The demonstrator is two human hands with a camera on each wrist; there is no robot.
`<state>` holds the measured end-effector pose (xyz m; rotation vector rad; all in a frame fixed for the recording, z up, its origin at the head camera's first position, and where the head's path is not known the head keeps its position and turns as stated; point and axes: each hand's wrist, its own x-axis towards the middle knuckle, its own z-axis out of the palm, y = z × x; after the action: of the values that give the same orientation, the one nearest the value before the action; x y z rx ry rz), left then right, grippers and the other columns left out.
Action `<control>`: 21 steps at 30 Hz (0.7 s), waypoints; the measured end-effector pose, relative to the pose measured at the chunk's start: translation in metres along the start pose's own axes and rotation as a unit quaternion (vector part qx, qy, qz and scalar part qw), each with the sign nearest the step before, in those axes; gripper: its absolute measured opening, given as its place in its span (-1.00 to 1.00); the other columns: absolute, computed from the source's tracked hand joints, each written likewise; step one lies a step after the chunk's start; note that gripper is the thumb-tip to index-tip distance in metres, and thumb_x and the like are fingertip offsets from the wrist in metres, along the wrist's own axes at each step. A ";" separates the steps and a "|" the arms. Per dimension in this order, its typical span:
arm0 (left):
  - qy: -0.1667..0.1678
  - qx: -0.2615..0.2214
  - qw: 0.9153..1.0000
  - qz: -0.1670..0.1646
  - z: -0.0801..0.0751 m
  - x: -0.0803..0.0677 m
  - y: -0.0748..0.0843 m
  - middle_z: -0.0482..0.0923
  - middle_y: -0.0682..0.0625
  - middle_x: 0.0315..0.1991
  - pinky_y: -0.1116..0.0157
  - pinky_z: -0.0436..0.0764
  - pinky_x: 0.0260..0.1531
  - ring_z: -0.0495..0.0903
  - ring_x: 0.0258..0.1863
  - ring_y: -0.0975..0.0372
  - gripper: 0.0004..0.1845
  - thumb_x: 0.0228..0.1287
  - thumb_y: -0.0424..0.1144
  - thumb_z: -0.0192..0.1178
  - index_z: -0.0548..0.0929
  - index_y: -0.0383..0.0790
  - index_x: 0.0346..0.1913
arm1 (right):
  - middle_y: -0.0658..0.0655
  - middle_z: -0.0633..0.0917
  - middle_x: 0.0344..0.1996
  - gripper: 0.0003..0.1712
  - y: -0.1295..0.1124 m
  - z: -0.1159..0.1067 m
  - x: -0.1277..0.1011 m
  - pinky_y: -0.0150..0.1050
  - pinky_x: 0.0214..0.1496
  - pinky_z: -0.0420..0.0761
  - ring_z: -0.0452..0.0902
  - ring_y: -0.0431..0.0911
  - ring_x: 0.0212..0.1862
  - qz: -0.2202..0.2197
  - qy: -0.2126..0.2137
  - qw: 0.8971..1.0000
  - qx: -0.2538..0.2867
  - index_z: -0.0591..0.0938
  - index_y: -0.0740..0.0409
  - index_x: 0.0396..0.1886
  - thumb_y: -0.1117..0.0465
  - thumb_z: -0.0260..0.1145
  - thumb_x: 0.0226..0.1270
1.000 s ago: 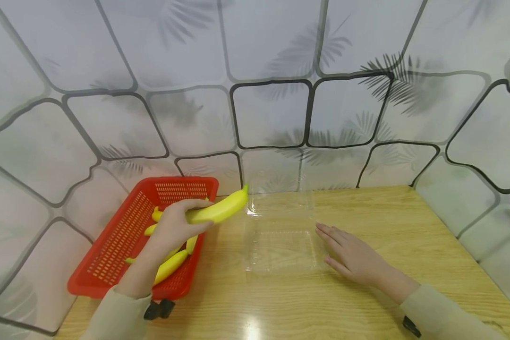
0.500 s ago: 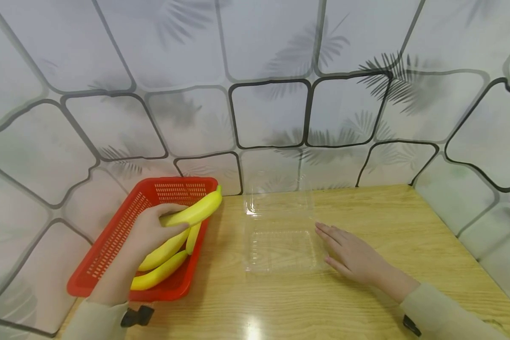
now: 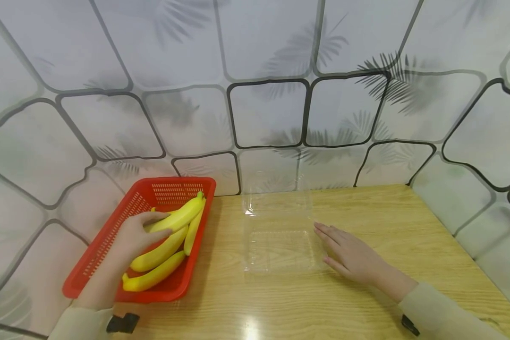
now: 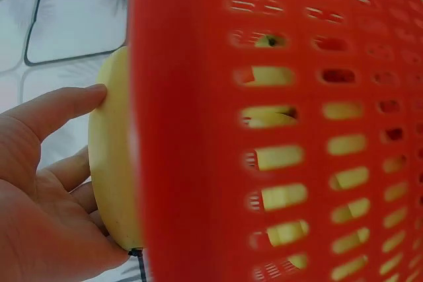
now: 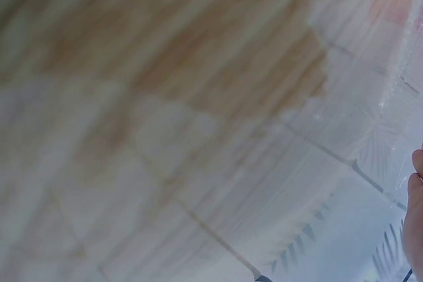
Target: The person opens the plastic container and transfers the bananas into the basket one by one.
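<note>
My left hand [image 3: 141, 233] grips a yellow banana [image 3: 179, 216] and holds it low inside the red mesh basket [image 3: 176, 181] at the left of the table. The banana lies above three other bananas [image 3: 156, 256] in the basket. In the left wrist view my fingers [image 4: 56, 107] wrap around that banana [image 4: 112, 163] behind the basket's red wall [image 4: 277, 44]. My right hand [image 3: 347, 254] lies flat on the wooden table [image 3: 386, 217], its fingers straight and touching the right edge of an empty clear plastic container [image 3: 279, 248].
The container's clear lid [image 3: 278, 204] stands open at the back, against the tiled wall [image 3: 267, 113]. The wall closes off the back and both sides of the table. The right wrist view is a blur of wood and clear plastic [image 5: 218, 183].
My left hand has carried the banana leftward and down, from beside the clear container into the red basket. The right hand has stayed where it was.
</note>
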<state>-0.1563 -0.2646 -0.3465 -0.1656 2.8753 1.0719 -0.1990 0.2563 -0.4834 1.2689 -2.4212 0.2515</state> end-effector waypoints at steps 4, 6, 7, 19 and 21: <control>-0.007 0.011 1.000 -0.014 0.000 -0.001 -0.008 0.48 -0.41 0.43 -0.31 0.44 0.40 0.44 0.32 -0.24 -0.35 0.42 -0.02 0.40 0.56 -0.33 0.41 | 0.38 0.49 0.49 -0.09 0.000 0.001 0.000 -0.48 0.73 -0.34 0.53 0.21 0.42 0.002 0.000 1.000 0.004 0.30 0.34 0.61 0.11 0.44 0.39; -0.011 0.012 1.000 -0.021 0.000 -0.001 -0.013 0.46 -0.42 0.44 -0.34 0.44 0.39 0.42 0.31 -0.25 -0.34 0.42 -0.02 0.40 0.55 -0.34 0.42 | 0.37 0.49 0.50 -0.08 0.000 0.002 0.000 -0.48 0.73 -0.34 0.52 0.21 0.42 0.003 -0.001 1.000 0.003 0.32 0.34 0.60 0.12 0.47 0.35; -0.012 0.013 1.000 -0.022 0.000 -0.001 -0.016 0.46 -0.43 0.44 -0.34 0.44 0.38 0.43 0.30 -0.25 -0.34 0.42 -0.02 0.40 0.55 -0.35 0.42 | 0.37 0.48 0.50 -0.08 0.000 0.002 0.000 -0.48 0.73 -0.34 0.52 0.21 0.43 0.004 -0.001 1.000 0.003 0.33 0.35 0.60 0.12 0.47 0.34; -0.020 0.042 0.999 -0.013 0.007 0.006 -0.037 0.53 -0.44 0.38 -0.34 0.50 0.32 0.49 0.27 -0.27 -0.33 0.37 0.01 0.45 0.61 -0.38 0.36 | 0.37 0.47 0.51 -0.07 0.001 0.003 0.000 -0.48 0.74 -0.36 0.51 0.21 0.44 0.003 -0.006 1.000 0.003 0.34 0.36 0.58 0.13 0.49 0.31; -0.018 0.047 0.999 -0.003 0.011 0.007 -0.038 0.58 -0.43 0.32 -0.30 0.53 0.29 0.53 0.22 -0.25 -0.37 0.36 -0.03 0.46 0.64 -0.38 0.32 | 0.37 0.48 0.50 -0.07 0.000 0.002 0.000 -0.47 0.74 -0.36 0.52 0.21 0.43 0.001 -0.005 1.000 0.002 0.35 0.37 0.57 0.14 0.50 0.30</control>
<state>-0.1582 -0.2865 -0.3799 -0.1496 2.8837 0.9275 -0.2000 0.2557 -0.4856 1.2713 -2.4316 0.2521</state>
